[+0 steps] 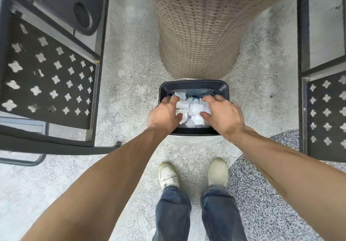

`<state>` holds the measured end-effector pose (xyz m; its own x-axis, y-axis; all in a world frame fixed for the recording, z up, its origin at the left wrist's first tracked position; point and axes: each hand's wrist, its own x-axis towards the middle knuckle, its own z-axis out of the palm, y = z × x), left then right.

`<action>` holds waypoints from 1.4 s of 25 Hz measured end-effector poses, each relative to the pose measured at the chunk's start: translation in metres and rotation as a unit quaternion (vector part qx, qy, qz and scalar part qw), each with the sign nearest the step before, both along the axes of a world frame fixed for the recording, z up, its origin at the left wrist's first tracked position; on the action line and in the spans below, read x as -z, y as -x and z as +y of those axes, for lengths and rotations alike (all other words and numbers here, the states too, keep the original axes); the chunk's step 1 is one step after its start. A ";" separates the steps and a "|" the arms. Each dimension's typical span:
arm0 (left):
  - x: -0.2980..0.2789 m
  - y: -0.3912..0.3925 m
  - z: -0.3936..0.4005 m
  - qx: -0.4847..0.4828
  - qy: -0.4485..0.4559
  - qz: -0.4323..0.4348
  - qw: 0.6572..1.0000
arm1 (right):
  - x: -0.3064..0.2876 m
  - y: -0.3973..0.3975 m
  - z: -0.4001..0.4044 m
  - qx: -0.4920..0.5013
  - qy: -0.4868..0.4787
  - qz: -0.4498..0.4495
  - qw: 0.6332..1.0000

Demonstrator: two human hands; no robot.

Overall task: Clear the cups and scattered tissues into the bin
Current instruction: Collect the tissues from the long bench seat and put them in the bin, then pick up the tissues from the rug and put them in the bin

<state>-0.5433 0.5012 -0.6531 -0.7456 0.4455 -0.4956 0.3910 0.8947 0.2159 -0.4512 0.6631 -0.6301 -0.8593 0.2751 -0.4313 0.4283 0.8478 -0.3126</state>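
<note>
A small black rectangular bin (193, 85) stands on the floor in front of my feet. Crumpled white tissues (192, 112) fill its mouth. My left hand (164, 114) hovers over the bin's left side and my right hand (221, 114) over its right side. Both hands have spread fingers that frame the tissue heap, with fingertips touching or just above it. I cannot tell whether either hand grips any tissue. No cups show in this view.
A woven wicker table base (200, 34) rises right behind the bin. A black metal chair (48, 79) with star cut-outs stands at the left, another chair (325, 109) at the right. The floor (127, 83) is speckled grey.
</note>
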 end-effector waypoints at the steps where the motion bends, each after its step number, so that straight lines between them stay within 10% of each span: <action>1: -0.010 0.000 -0.002 -0.006 0.001 -0.004 1.000 | -0.011 -0.004 0.001 0.003 0.002 0.009 1.000; 20: -0.504 -0.057 0.029 0.130 -0.243 0.209 0.938 | -0.478 -0.085 0.050 -0.002 -0.141 0.249 0.958; 35: -0.582 -0.164 0.043 0.321 -0.317 0.200 0.870 | -0.577 -0.311 0.023 0.243 -0.268 0.212 0.908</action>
<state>-0.3790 0.5443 -0.0710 -0.2991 0.9228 0.2430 0.9233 0.2157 0.3177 -0.1406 0.6858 -0.0531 -0.6377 0.7391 0.2170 0.7303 0.6697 -0.1347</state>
